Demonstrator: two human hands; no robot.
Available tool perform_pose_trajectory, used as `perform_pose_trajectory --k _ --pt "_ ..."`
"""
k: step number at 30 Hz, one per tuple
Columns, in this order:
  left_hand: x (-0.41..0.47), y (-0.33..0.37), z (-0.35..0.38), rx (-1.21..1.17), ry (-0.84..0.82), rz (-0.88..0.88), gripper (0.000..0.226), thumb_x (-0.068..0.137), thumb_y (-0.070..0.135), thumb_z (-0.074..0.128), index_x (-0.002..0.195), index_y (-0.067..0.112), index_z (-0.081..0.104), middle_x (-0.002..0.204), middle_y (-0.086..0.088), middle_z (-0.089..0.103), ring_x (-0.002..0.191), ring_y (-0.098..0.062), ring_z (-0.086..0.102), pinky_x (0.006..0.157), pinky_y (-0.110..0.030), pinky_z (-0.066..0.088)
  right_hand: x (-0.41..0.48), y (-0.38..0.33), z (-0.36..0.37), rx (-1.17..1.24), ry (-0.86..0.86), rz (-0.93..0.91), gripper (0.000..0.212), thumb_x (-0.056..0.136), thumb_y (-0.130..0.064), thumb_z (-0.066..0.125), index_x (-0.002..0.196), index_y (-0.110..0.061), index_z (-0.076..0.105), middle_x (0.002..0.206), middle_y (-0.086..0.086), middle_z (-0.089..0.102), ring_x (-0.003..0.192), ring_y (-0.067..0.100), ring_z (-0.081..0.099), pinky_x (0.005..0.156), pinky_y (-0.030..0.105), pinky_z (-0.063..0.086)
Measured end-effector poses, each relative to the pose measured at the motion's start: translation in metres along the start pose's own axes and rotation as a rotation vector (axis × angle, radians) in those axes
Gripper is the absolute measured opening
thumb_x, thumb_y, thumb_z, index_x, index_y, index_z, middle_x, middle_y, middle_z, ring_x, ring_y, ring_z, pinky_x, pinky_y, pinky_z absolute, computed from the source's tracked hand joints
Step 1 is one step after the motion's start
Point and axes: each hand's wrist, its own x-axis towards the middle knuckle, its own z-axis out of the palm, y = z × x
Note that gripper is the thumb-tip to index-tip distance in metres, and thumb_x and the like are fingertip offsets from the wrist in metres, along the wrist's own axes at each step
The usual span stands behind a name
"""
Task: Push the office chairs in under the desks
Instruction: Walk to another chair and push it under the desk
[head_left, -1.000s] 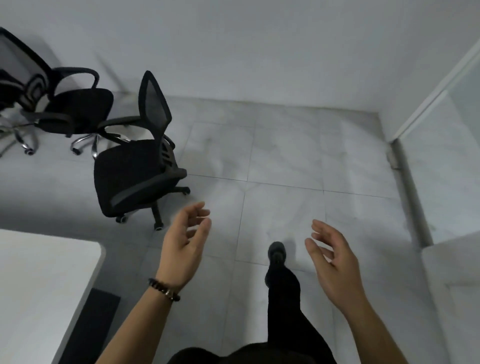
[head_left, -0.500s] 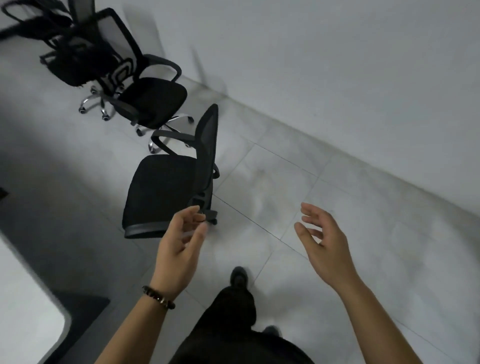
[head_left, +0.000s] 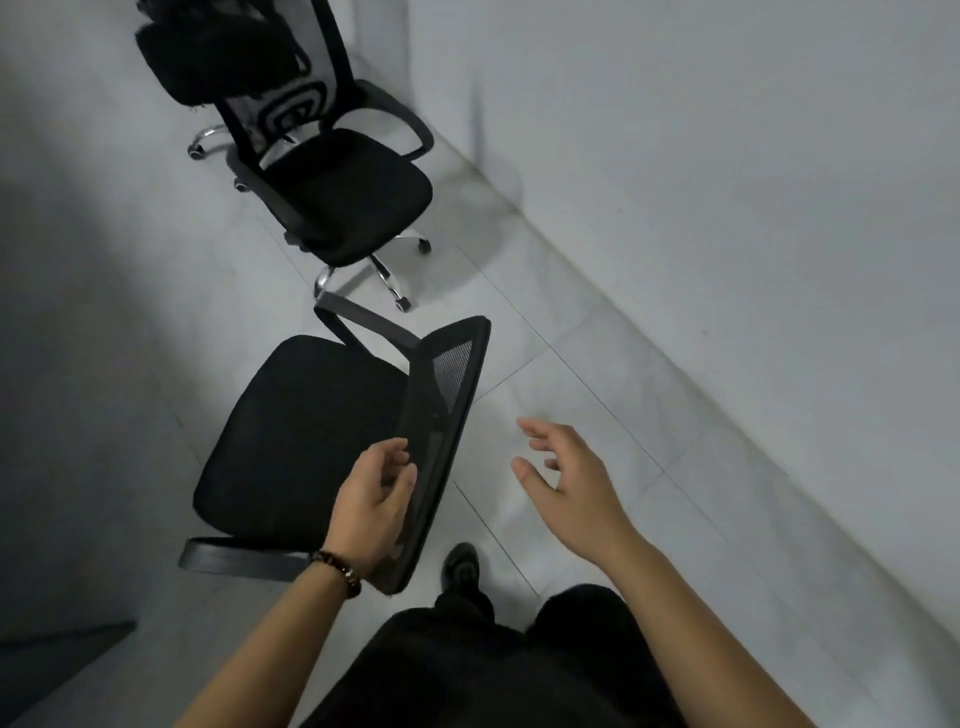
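Note:
A black mesh-back office chair (head_left: 301, 431) stands right below me, its backrest edge-on toward me and its seat pointing away to the left. My left hand (head_left: 371, 506) reaches over the top of that backrest, fingers curled but apart, touching or almost touching the frame. My right hand (head_left: 569, 480) hovers open in the air just right of the backrest, not touching it. A second black chair (head_left: 358, 192) with a chrome base stands farther off by the wall. A third dark chair (head_left: 218, 49) shows partly at the top edge.
A white wall (head_left: 727, 182) runs diagonally along the right. The grey tiled floor (head_left: 597, 364) lies between the chairs and the wall. A dark panel (head_left: 47, 670) sits at the bottom left. My legs and one shoe (head_left: 460, 566) are below.
I have stepped up to the nearest chair and turned left. My left hand has moved from open air onto the top of the backrest. My right hand has come closer to it.

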Motion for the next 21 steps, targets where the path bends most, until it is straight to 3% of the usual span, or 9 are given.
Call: perform_pose_trajectory --k 1,3,5,8,11,14,16,18,21 --pt "0.001 0.004 0.0 0.058 -0.007 0.011 0.034 0.095 0.02 0.056 0.128 0.019 0.053 0.113 0.004 0.06 0.101 -0.005 0.058 0.081 -0.019 0.046 0.006 -0.004 -0.002 -0.024 -0.016 -0.012 0.043 0.098 -0.035 0.057 0.139 -0.034 0.047 0.135 -0.02 0.049 0.124 -0.004 0.048 0.104 0.027 0.045" --pt "0.057 0.002 0.014 -0.005 0.125 -0.139 0.035 0.095 0.021 0.056 0.129 0.017 0.053 0.113 0.003 0.059 0.101 -0.006 0.057 0.084 -0.022 0.046 0.096 0.005 -0.008 -0.116 -0.239 -0.042 0.043 0.098 -0.037 0.055 0.14 -0.036 0.046 0.137 -0.02 0.047 0.126 -0.003 0.046 0.105 0.026 0.042" --pt "0.059 0.003 0.019 0.075 0.078 -0.147 0.035 0.095 0.025 0.055 0.129 0.016 0.052 0.111 0.002 0.058 0.1 -0.008 0.057 0.086 -0.025 0.047 0.11 0.004 -0.008 -0.171 -0.221 -0.078 0.044 0.099 -0.037 0.053 0.142 -0.036 0.043 0.139 -0.017 0.045 0.128 -0.001 0.042 0.107 0.024 0.037" --pt "0.072 -0.014 0.031 0.118 0.106 -0.309 0.038 0.097 0.034 0.05 0.131 0.017 0.051 0.114 0.003 0.056 0.1 -0.01 0.055 0.089 -0.028 0.045 0.161 0.013 0.008 -0.353 -0.378 -0.253 0.047 0.099 -0.041 0.05 0.145 -0.031 0.042 0.143 -0.01 0.042 0.134 0.007 0.035 0.113 0.028 0.028" --pt "0.07 -0.018 0.059 0.128 0.211 -0.519 0.041 0.098 0.041 0.045 0.132 0.019 0.05 0.125 -0.001 0.055 0.109 -0.016 0.055 0.094 -0.035 0.045 0.224 0.029 0.025 -0.588 -0.588 -0.471 0.054 0.098 -0.052 0.044 0.147 -0.029 0.04 0.15 -0.001 0.037 0.145 0.017 0.022 0.123 0.043 0.011" --pt "0.064 -0.016 0.086 0.129 0.318 -0.745 0.043 0.098 0.048 0.039 0.129 0.022 0.053 0.129 -0.005 0.057 0.117 -0.023 0.053 0.1 -0.045 0.041 0.267 0.045 0.032 -0.747 -0.808 -0.58 0.063 0.098 -0.061 0.035 0.152 -0.027 0.034 0.16 0.007 0.027 0.151 0.024 0.009 0.123 0.043 -0.008" --pt "0.059 -0.009 0.109 0.119 0.384 -0.875 0.043 0.097 0.052 0.035 0.125 0.026 0.056 0.128 -0.003 0.059 0.119 -0.022 0.052 0.106 -0.049 0.033 0.285 0.055 0.03 -0.856 -0.892 -0.657 0.067 0.098 -0.065 0.025 0.153 -0.027 0.032 0.163 0.008 0.021 0.152 0.025 0.002 0.12 0.043 -0.016" --pt "0.061 0.001 0.128 0.165 0.421 -0.933 0.046 0.097 0.055 0.029 0.124 0.029 0.056 0.131 0.001 0.056 0.125 -0.02 0.047 0.116 -0.053 0.015 0.297 0.058 0.03 -0.894 -0.948 -0.692 0.068 0.098 -0.067 0.019 0.155 -0.03 0.028 0.165 0.009 0.013 0.152 0.026 -0.006 0.117 0.045 -0.022" --pt "0.069 0.01 0.147 0.301 0.352 -0.984 0.065 0.09 0.063 0.011 0.135 0.03 0.046 0.143 0.001 0.044 0.138 -0.022 0.033 0.117 -0.056 -0.003 0.307 0.058 0.034 -0.937 -1.033 -0.702 0.065 0.099 -0.064 0.019 0.154 -0.032 0.024 0.166 0.01 0.003 0.151 0.028 -0.015 0.114 0.048 -0.025"
